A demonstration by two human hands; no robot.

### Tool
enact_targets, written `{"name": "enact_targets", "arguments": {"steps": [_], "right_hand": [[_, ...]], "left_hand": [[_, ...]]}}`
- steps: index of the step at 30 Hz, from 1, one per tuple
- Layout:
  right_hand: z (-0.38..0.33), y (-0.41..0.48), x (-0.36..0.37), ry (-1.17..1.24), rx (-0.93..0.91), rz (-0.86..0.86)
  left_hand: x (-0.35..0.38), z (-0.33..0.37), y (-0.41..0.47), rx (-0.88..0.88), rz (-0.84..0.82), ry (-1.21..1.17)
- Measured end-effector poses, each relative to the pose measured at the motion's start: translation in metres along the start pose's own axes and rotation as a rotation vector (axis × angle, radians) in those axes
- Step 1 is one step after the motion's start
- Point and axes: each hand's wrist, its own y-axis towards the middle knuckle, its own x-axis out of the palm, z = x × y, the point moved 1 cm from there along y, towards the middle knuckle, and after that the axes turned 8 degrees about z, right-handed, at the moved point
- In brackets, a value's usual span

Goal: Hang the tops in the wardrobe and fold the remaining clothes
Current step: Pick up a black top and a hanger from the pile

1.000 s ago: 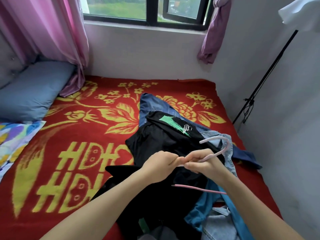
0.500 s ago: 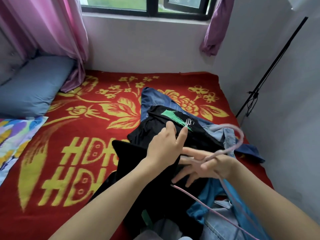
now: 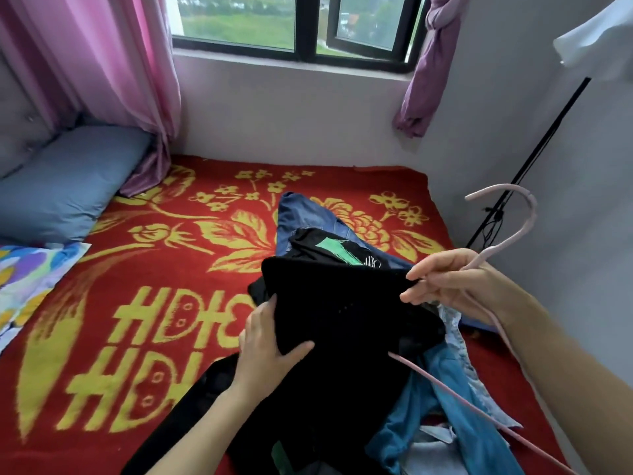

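Note:
A black top (image 3: 342, 313) is lifted off a heap of clothes on the bed. My left hand (image 3: 270, 341) grips its left edge, thumb on top of the cloth. My right hand (image 3: 455, 286) holds a pink hanger (image 3: 507, 228) at the neck and pinches the top's upper corner with its fingertips. The hanger's hook points up to the right; its bar runs down past my right forearm. Under the top lie another black shirt with a green print (image 3: 339, 250), blue jeans (image 3: 305, 214) and lighter denim (image 3: 442, 389).
The bed carries a red blanket with yellow flowers (image 3: 154, 303). A blue pillow (image 3: 65, 183) and a patterned cloth (image 3: 27, 279) lie at the left. Pink curtains (image 3: 113, 63) hang by the window. A black stand (image 3: 534, 159) leans against the right wall.
My right hand has risen with the hanger, to the right. My left hand moved down to the top's left edge, and the black top now hangs spread between both hands.

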Motion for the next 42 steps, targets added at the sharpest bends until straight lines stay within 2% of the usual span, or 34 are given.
{"name": "enact_targets", "arguments": {"steps": [1,2,5,7,9,11,14,16,20,22,24,26,28,29,32,35,39,42], "right_hand": [[-0.004,0.000,-0.001,-0.008,-0.022,0.002],[-0.007,-0.001,-0.003,-0.021,-0.038,0.020],[-0.014,-0.009,-0.012,-0.053,-0.075,0.092],[-0.022,-0.017,-0.021,-0.091,-0.085,0.100],[-0.031,-0.021,-0.032,-0.182,-0.040,0.051],[-0.040,-0.028,-0.042,-0.341,0.028,-0.021],[-0.049,-0.037,-0.047,-0.461,0.020,-0.115],[-0.054,-0.042,-0.046,-0.454,-0.060,-0.039],[-0.052,-0.044,-0.039,-0.387,-0.267,0.121],[-0.045,-0.041,-0.033,-0.346,-0.312,0.170],[-0.038,-0.036,-0.028,-0.319,-0.317,0.243],[-0.032,-0.028,-0.021,-0.336,-0.297,0.284],[-0.027,-0.023,-0.015,-0.359,-0.262,0.259],[-0.026,-0.021,-0.013,-0.376,-0.250,0.222],[-0.032,-0.019,-0.006,-0.411,-0.271,0.201],[-0.039,-0.011,0.012,-0.481,-0.362,0.362],[-0.024,0.005,0.059,-0.594,-0.499,0.409],[-0.011,0.014,0.086,-0.575,-0.626,0.432]], "left_hand": [[0.007,0.000,0.003,-0.039,-0.116,-0.064],[0.013,0.001,0.008,-0.026,-0.140,-0.112],[0.012,0.006,0.022,0.116,0.084,-0.123],[-0.011,0.017,0.033,0.249,0.118,-0.182],[-0.045,0.034,0.049,0.441,0.073,-0.216],[-0.075,0.062,0.070,0.590,-0.046,-0.162],[-0.101,0.094,0.096,0.690,-0.105,0.000],[-0.106,0.104,0.112,0.673,-0.144,-0.018],[-0.102,0.106,0.128,0.378,-0.308,-0.159],[-0.095,0.108,0.121,0.369,-0.301,-0.159],[-0.085,0.117,0.109,0.494,-0.277,-0.066],[-0.071,0.134,0.093,0.690,-0.271,0.182],[-0.051,0.147,0.076,0.872,-0.238,0.393],[-0.042,0.150,0.067,0.913,-0.210,0.370],[-0.030,0.148,0.048,0.873,-0.146,0.174],[-0.035,0.153,0.052,0.804,-0.119,0.092],[-0.032,0.164,0.040,0.864,-0.050,0.122],[-0.036,0.164,0.035,0.909,-0.052,0.199]]}}
